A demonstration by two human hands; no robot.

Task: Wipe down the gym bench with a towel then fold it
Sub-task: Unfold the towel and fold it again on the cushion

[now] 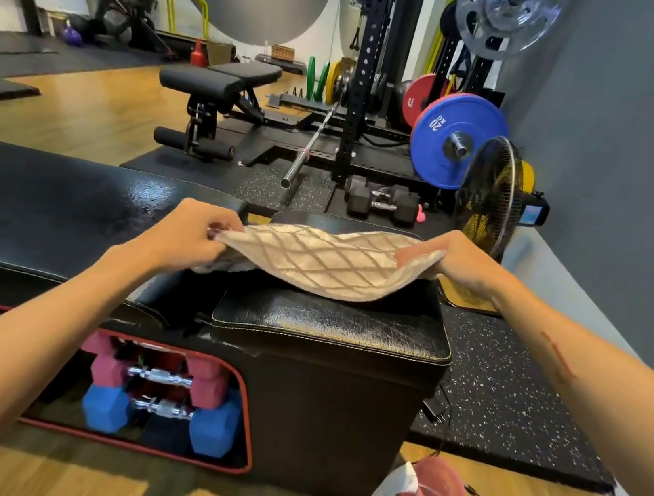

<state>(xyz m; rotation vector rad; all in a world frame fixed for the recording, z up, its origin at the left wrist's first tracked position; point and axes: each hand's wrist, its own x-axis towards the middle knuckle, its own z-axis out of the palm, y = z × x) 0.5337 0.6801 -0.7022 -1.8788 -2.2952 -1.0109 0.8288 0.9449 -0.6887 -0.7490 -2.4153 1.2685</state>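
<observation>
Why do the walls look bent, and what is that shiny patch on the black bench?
Head view: the wide-angle lens bows the wall and squat rack near the edges; the bright patch on the bench is glare off glossy upholstery; the towel and both hands are sharp, far signage is slightly soft.

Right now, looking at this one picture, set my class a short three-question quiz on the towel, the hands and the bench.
1. True or false: both hands grip the towel.
2. Which dumbbells lie lower in the bench opening: A pink, B blue?
3. Fill in: the towel's near edge rests on the bench's ____ pad.

Key
1. True: left hand and right hand each pinch one end.
2. B: blue dumbbells under pink dumbbells.
3. Black.
</observation>
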